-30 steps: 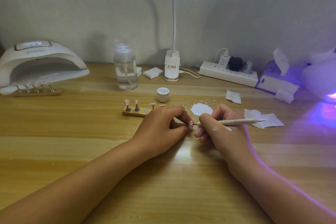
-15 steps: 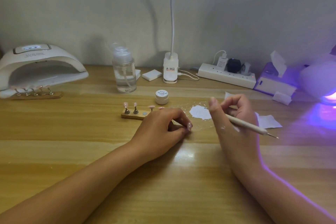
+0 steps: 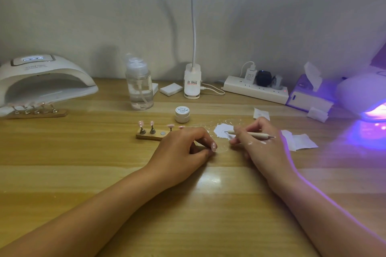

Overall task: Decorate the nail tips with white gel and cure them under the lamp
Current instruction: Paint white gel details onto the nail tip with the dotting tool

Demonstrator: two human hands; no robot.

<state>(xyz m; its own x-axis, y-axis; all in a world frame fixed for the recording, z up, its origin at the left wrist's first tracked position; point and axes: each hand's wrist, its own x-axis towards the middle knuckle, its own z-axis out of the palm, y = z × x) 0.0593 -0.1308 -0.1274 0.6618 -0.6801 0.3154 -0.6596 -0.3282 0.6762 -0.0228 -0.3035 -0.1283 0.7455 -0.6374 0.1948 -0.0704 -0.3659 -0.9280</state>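
Note:
My left hand (image 3: 181, 148) rests on the table and pinches a pink nail tip (image 3: 213, 147) between thumb and forefinger. My right hand (image 3: 259, 144) grips a thin white dotting pen (image 3: 252, 134), its front end lying on a patch of white gel (image 3: 221, 130) spread on a clear sheet. White gel smears mark the back of my right hand. Behind my left hand is a wooden holder (image 3: 149, 136) with pink nail tips on stands. A small white gel jar (image 3: 182, 114) stands closed behind it.
A white curing lamp (image 3: 43, 81) sits far left with a second holder of tips (image 3: 35, 111) at its mouth. Another lamp (image 3: 371, 100) glows purple at far right. A pump bottle (image 3: 139, 87), power strip (image 3: 254, 89), tissue box (image 3: 309, 98) and loose wipes (image 3: 300, 142) lie around.
My right hand left the nail tip, swung the pen up and right, then came back down so the pen's end lies on the white gel patch. My left hand stayed put.

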